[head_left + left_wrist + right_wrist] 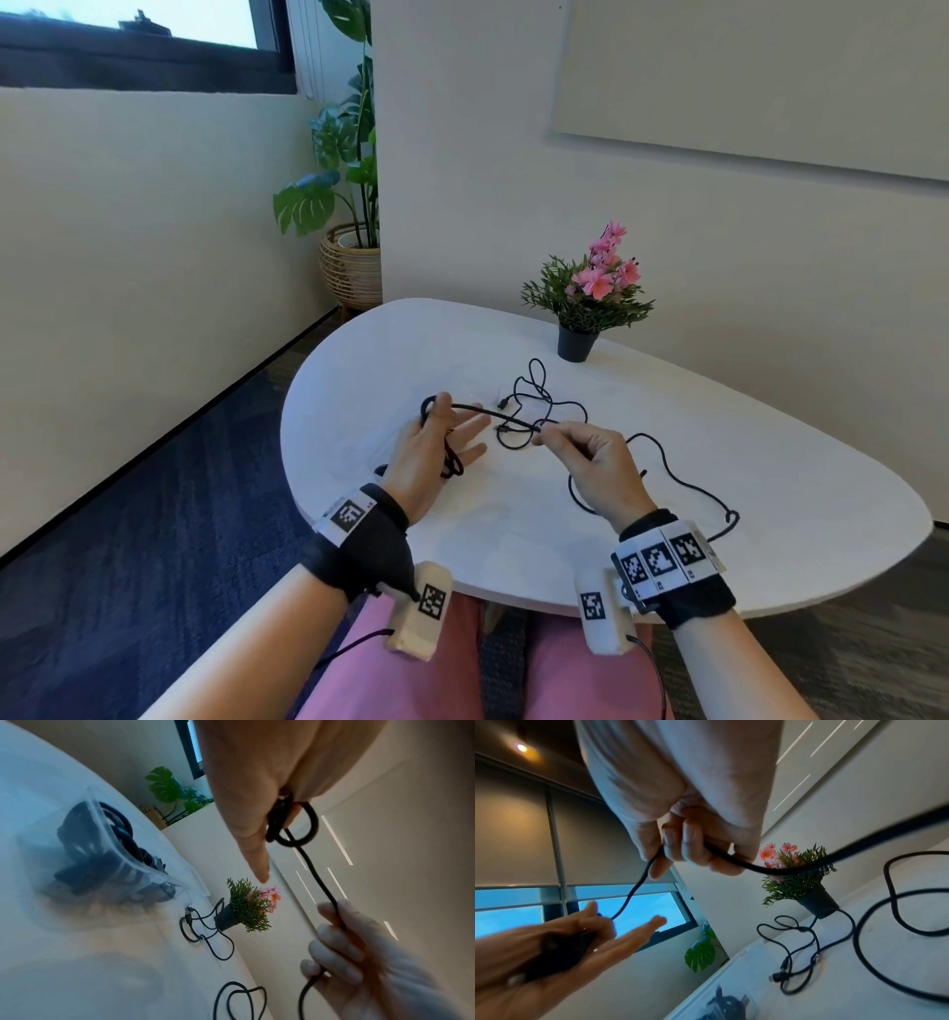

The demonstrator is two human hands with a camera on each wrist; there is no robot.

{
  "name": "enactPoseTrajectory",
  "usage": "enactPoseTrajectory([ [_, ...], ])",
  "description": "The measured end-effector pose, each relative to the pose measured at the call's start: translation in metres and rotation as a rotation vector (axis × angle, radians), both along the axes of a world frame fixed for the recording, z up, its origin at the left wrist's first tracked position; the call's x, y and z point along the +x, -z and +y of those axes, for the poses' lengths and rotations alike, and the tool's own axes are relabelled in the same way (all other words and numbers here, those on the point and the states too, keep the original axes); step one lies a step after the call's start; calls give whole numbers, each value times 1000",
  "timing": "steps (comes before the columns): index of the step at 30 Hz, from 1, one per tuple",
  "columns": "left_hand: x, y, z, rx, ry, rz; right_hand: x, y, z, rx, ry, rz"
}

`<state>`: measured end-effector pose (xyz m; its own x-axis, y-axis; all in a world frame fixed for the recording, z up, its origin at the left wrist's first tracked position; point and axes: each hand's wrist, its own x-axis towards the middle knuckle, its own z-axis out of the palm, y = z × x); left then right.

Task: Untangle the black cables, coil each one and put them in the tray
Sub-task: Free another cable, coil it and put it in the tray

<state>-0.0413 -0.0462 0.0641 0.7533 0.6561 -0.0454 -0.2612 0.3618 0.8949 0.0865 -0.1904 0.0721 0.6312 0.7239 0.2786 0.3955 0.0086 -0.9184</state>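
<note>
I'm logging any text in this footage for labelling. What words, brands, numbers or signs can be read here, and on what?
No readable words, brands or numbers.
Wristband on the left hand: square black-and-white code marker, tiny print beside it too small to read.
Wristband on the right hand: three such markers, print below them too small to read.
Thick black cable and clear tray: no print visible.

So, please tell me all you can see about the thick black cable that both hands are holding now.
The thick black cable looks round, matte and flexible, perhaps braided. Several loops of it are wound around the left hand, held under the thumb. From there a short span runs through the air, nearly straight, to the right hand, which pinches it between curled fingers. Past that grip the rest hangs down and lies in loose curves on the white table. Its plugs are not visible.
</note>
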Motion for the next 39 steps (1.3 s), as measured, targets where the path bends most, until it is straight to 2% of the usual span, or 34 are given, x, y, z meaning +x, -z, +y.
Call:
enactPoseTrajectory([
  [6,5,-6,5,-259,-102,-181,-27,37,3,-315,-308,-75],
  [9,5,-7,-4,-294,-98,-107,-40,52,10,-480,-411,-160],
  [11,5,-4,-6,-184,-81,23,-44,48,13,-575,-429,-253],
  [14,3,2,0,215,-30,282,-39,39,12,-632,-399,-436],
  [16,2,8,4,407,12,428,-33,29,9,-551,-364,-429],
  [18,0,12,5,499,64,519,-27,18,6,-435,-322,-393],
  [20,-1,14,4,690,143,597,-22,7,4,-328,-264,-363],
  [22,-1,12,-1,887,250,646,-16,-2,5,-249,-208,-358],
  [24,-3,7,-9,952,358,629,-12,-4,7,-222,-170,-394],
  [27,-5,5,-18,788,462,570,-6,-1,8,-223,-105,-413],
  [29,-9,9,-15,671,513,522,0,3,8,-203,-34,-348],
  [32,-9,20,-10,693,592,455,6,10,8,-146,0,-232],
  [34,-9,22,-12,675,569,398,6,13,9,-146,17,-210],
  [39,-10,20,-6,378,318,174,11,17,0,-96,129,-147],
])
